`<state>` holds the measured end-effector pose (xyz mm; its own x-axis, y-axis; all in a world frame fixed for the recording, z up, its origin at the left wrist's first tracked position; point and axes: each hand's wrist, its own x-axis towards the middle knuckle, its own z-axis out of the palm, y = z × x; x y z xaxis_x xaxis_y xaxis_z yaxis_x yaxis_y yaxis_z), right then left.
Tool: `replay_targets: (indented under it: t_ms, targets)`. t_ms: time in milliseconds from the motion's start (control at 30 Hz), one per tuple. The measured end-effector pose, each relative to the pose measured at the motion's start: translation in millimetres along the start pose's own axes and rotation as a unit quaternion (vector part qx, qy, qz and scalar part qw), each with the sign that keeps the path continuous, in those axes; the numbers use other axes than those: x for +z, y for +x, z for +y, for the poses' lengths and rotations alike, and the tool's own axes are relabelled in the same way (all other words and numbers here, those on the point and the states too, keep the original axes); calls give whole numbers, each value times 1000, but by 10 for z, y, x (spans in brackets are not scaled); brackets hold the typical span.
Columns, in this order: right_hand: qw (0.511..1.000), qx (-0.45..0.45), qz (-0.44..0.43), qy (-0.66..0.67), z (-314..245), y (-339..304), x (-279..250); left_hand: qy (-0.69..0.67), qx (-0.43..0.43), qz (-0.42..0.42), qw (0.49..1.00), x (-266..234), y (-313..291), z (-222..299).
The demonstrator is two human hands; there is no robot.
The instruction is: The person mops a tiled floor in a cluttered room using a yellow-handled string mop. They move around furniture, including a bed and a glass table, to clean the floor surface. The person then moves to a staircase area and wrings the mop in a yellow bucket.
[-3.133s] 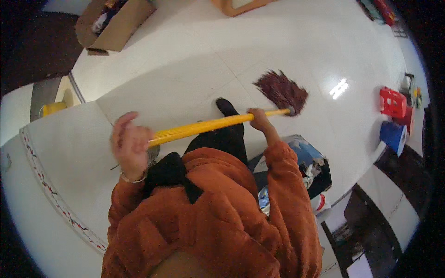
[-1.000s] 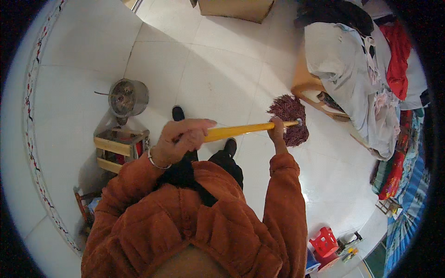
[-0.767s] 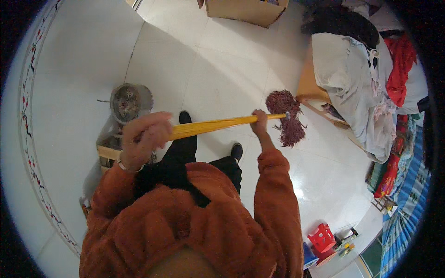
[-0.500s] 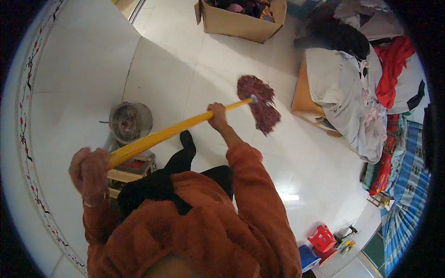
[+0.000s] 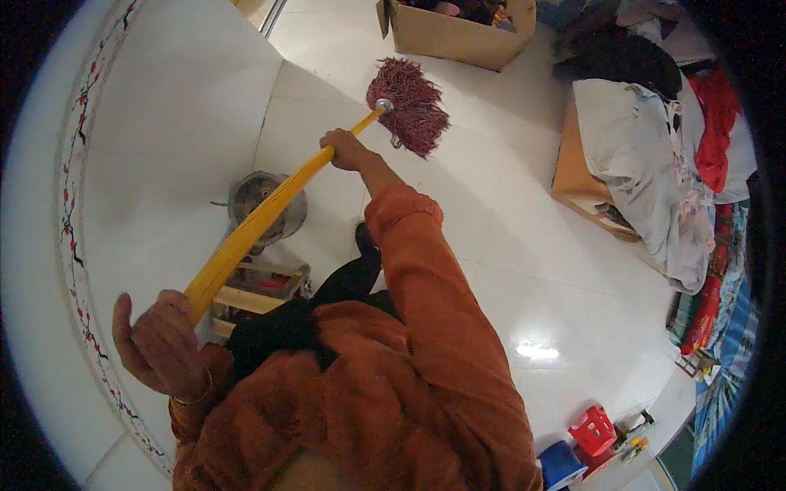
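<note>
A mop (image 5: 255,225) with a yellow handle slants across the view, from the lower left up to the far middle. Its dark red strand head (image 5: 413,98) lies spread on the pale tiled floor. Around the lower handle, not far from the head, my right hand (image 5: 350,150) is closed. My left hand (image 5: 168,348) is at the handle's top end near the left wall, with one digit sticking out away from it; the rest of that grip is partly hidden.
A round, grimy metal stove-like drum (image 5: 266,209) stands by the left wall, a wooden crate (image 5: 250,299) beside it. An open cardboard box (image 5: 463,37) sits at the far side. Cloth-covered boxes (image 5: 626,131) line the right. A red basket (image 5: 593,431) and blue bucket (image 5: 561,465) stand lower right.
The mop head has swept away from me and to the left, the right hand moving with it. My left hand has lowered slightly, and one digit now sticks out. The view has shifted a little.
</note>
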<state>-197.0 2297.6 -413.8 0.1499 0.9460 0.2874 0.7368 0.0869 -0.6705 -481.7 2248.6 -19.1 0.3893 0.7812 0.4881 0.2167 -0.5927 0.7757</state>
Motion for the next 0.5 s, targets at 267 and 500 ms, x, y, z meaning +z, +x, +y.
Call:
replay_targets:
  t_ms: [267, 500]
  targets:
    - [994, 55, -72, -63, -365, -1104, -215, -149, -24, -32, 988, -220, -464, 150]
    - [985, 155, -49, -51, -1064, -2426, -477, -255, -125, -38, 958, -356, -844, 487]
